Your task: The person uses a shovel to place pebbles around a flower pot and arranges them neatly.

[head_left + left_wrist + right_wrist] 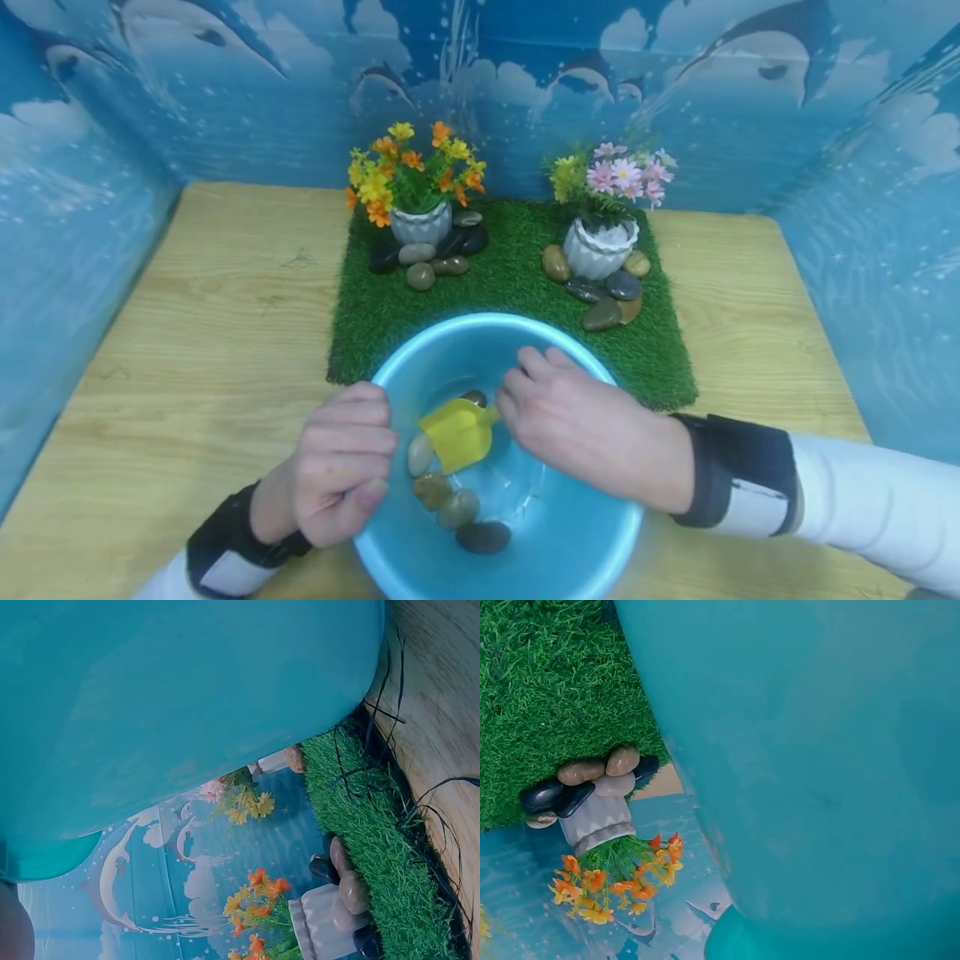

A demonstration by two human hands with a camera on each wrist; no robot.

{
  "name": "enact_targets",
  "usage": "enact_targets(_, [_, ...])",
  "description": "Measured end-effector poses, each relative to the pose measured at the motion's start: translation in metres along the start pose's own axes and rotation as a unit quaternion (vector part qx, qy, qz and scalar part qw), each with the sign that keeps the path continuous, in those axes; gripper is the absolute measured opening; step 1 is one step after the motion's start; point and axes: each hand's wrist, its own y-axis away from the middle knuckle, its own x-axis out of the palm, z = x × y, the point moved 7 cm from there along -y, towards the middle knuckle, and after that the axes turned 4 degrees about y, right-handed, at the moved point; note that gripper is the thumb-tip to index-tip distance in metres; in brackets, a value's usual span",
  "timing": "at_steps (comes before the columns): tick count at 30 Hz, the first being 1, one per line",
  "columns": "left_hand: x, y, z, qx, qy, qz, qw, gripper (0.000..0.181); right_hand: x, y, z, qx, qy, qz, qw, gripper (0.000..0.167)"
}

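1. A person's two hands worked well apart at a light-blue, round plastic basin [558,533] on a pale wood-grain desk [225,350].
2. The left hand [345,467] gripped the basin's left rim, fingers curled and thumb nearest the camera.
3. The right hand [573,421], reaching over the opposite rim, held a translucent yellow plastic scoop [456,439] by its handle, most of which the fingers hid.
4. The scoop was inside the basin, its blade pointing left, above and beside a curved row of smooth stones: a pale oval stone [418,455], a mottled brown stone [432,492], a grey-green stone [458,510] and a dark oval stone [483,537]. Another dark stone [476,397] showed partly behind the blade.
5. Behind the basin, a green artificial-turf mat [510,283] bore two whitish fluted pots ringed by polished pebbles. Orange and yellow flowers [412,171] filled the left pot [422,227]; pink and yellow blooms [622,173] topped the right pot [598,250].
6. Black straps [731,475] circled both wrists over white sleeves [870,492], before a blue dolphin-print backdrop [262,125].
7. In both wrist views, the basin's outer wall filled much of the frame; thin dark strands [442,814] lay beside the turf at left.
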Motion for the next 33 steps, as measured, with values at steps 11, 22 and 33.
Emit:
enact_targets(11, [-0.002,-0.004,0.002,0.000,0.006,0.003,1.0000,0.049,0.014,0.000,0.003,0.012,-0.122,0.081,0.9891,0.016])
enact_targets(22, [-0.003,0.004,0.001,-0.009,0.003,0.001,1.0000,0.048,0.007,-0.001,0.006,-0.011,-0.124,0.016,0.9921,0.023])
enact_targets(33, [-0.002,-0.003,0.001,-0.011,0.009,0.003,0.9999,0.050,-0.023,0.013,-0.012,-0.020,-0.176,-0.062,0.9822,0.008])
